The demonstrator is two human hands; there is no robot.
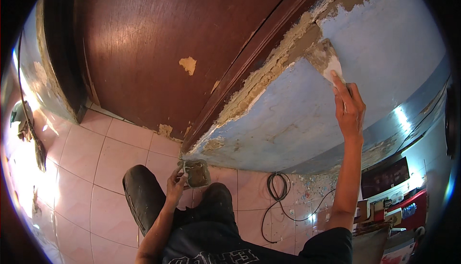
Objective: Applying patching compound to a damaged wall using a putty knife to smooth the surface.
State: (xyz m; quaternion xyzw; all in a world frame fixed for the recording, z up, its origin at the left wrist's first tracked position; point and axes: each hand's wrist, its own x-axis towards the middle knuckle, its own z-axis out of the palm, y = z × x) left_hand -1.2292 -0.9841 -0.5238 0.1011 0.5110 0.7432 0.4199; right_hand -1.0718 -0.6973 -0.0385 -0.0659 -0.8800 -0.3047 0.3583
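Observation:
My right hand (349, 105) is closed round a putty knife (324, 58), its index finger laid along the blade. The blade's broad edge touches the strip of wet mortar (306, 38) between the brown door frame and the blue wall (293, 105). Brownish mortar smears the blade. Lower down, at knee height, my left hand (176, 185) grips the edge of a small square container (197, 173) with brownish-grey mortar in it. Along the frame the wall's edge is rough, with a bare, broken strip (247, 91) below the wet part.
A brown wooden door (158, 38) with peeled patches stands at the left. Pink floor tiles (81, 151) lie below. A coiled black cable (278, 187) rests on the floor near the wall. A broom (36, 144) leans at the far left. Cluttered furniture (398, 211) stands at the lower right.

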